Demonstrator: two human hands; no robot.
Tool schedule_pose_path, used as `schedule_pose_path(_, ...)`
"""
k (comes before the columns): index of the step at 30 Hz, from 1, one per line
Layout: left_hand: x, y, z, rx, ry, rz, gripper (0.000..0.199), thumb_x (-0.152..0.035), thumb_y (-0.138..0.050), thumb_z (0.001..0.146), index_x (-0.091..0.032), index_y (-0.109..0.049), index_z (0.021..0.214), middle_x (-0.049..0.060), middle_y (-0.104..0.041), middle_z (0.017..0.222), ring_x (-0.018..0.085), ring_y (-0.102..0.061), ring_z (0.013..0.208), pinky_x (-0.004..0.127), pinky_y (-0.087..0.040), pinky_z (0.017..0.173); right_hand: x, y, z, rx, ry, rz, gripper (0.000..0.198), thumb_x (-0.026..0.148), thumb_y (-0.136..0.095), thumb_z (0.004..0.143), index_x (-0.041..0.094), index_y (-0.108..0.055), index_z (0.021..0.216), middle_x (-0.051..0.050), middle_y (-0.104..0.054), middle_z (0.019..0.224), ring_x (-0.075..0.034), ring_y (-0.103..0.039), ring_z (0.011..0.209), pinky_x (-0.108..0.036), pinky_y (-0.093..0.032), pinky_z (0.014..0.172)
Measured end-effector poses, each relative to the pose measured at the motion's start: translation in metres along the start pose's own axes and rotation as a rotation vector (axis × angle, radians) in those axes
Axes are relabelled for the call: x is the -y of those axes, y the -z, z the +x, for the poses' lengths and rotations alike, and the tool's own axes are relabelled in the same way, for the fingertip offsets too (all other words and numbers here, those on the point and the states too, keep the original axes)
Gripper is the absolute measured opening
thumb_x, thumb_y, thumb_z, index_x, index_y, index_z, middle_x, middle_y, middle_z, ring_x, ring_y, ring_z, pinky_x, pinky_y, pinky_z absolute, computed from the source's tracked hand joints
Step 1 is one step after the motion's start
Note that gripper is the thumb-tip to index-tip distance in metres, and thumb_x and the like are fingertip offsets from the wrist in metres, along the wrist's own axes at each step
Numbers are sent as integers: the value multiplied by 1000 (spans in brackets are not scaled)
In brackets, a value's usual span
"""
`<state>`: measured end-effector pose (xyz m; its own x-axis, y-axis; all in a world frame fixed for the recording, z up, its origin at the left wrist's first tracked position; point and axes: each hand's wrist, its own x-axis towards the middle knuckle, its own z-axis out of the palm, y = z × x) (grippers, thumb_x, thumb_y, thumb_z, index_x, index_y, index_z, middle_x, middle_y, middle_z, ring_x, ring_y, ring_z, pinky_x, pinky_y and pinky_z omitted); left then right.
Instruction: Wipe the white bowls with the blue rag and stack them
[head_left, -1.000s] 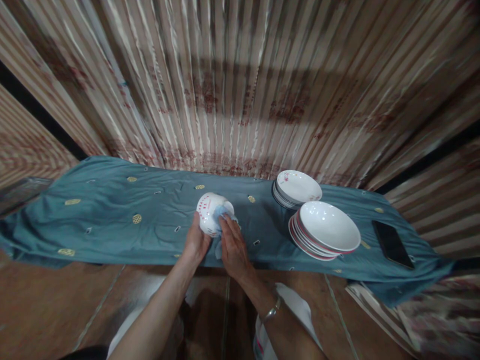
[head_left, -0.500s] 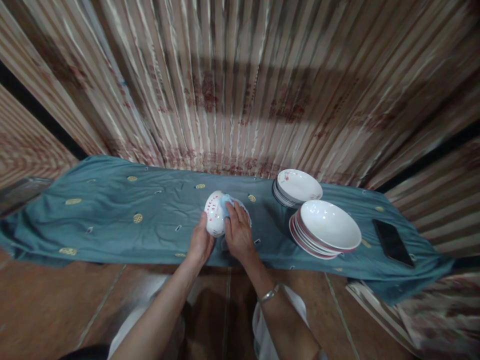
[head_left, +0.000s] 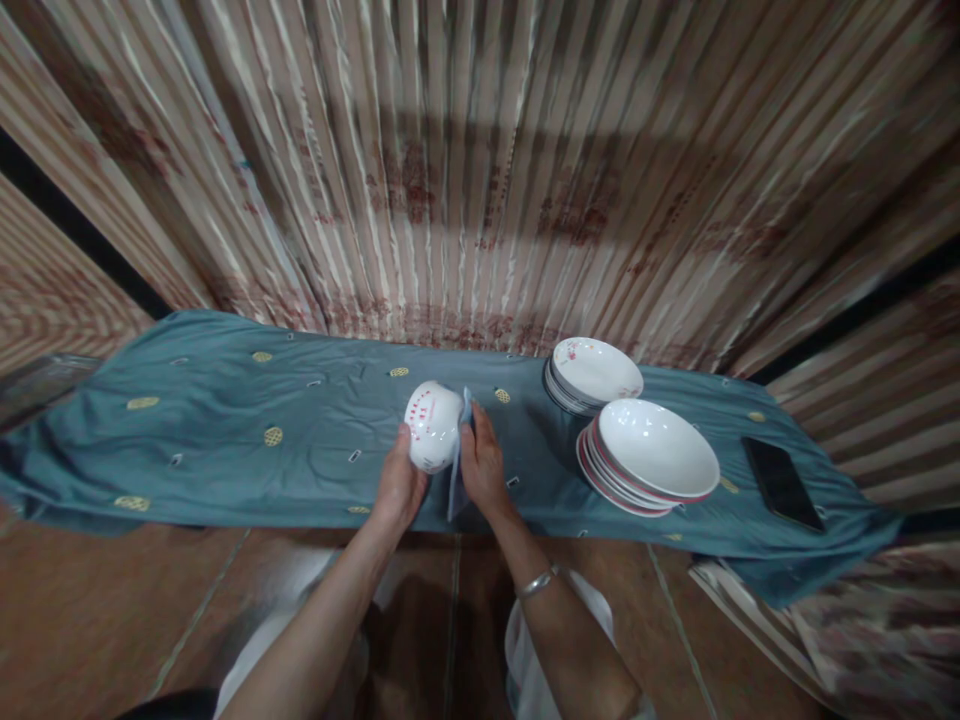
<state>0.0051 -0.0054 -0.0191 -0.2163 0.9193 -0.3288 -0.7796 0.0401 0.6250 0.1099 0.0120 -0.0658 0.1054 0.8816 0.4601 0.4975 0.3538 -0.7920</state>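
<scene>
A small white bowl [head_left: 433,430] with red markings is tilted between my hands, its outer side towards me. My left hand [head_left: 401,485] grips it at its lower left. A light blue cloth [head_left: 457,470] hangs from my right hand [head_left: 482,458], whose fingers are closed on it at the bowl's right side. My right fingertips and part of the cloth are pressed near the bowl's rim, so the exact contact there is hidden. A silver bracelet circles my right wrist.
On the teal cloth-covered table [head_left: 225,400], a stack of white plates [head_left: 596,372] stands behind a stack of white bowls [head_left: 656,450] with red rims. A black phone [head_left: 781,482] lies at the right. A pleated curtain [head_left: 465,200] rises behind.
My right hand has slid from the bowl's front surface to its right side, and the blue cloth now hangs down edge-on. My left hand keeps its hold on the bowl.
</scene>
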Motion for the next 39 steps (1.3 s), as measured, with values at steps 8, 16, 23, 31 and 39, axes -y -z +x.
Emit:
schedule_pose_path(8, -4, -5, 0, -42, 23, 8, 41, -30, -41, 99, -8, -61, 127, 13, -76, 104, 19, -71, 100, 30, -51, 98, -4, 1, -18, -17, 29, -162, 51, 34, -26, 101, 7, -49, 137, -22, -60, 131, -26, -58, 123, -43, -48, 102)
schedule_pose_path(16, -9, -8, 0, -91, 21, -10, 39, -29, -41, 99, -10, -61, 127, 12, -76, 104, 18, -72, 94, 30, -52, 94, 3, 15, -25, 43, 250, -272, 41, 23, -35, 98, 16, -54, 134, -15, -73, 102, -24, -71, 94, -38, -58, 84)
schedule_pose_path(23, -5, -2, 3, -46, 11, 27, 34, -29, -45, 97, -9, -69, 110, 10, -77, 92, 17, -72, 90, 28, -51, 94, 26, 18, -31, 80, 402, -264, 42, 17, -38, 98, 19, -55, 136, -13, -69, 116, -23, -66, 105, -37, -55, 96)
schedule_pose_path(31, 2, 8, 0, 47, -28, 168, 27, -37, -70, 79, -11, -74, 83, 9, -76, 81, 22, -70, 96, 32, -48, 97, 37, 17, -21, 94, 540, -262, 43, 13, -36, 98, 17, -56, 135, -12, -58, 137, -23, -51, 128, -41, -44, 110)
schedule_pose_path(39, 2, 13, 3, 109, -53, 255, 29, -38, -74, 74, -11, -75, 87, 7, -76, 82, 22, -69, 90, 30, -49, 87, 40, 17, 5, 170, 496, -378, 44, 24, -37, 100, 18, -49, 142, -11, -45, 150, -26, -44, 134, -47, -36, 112)
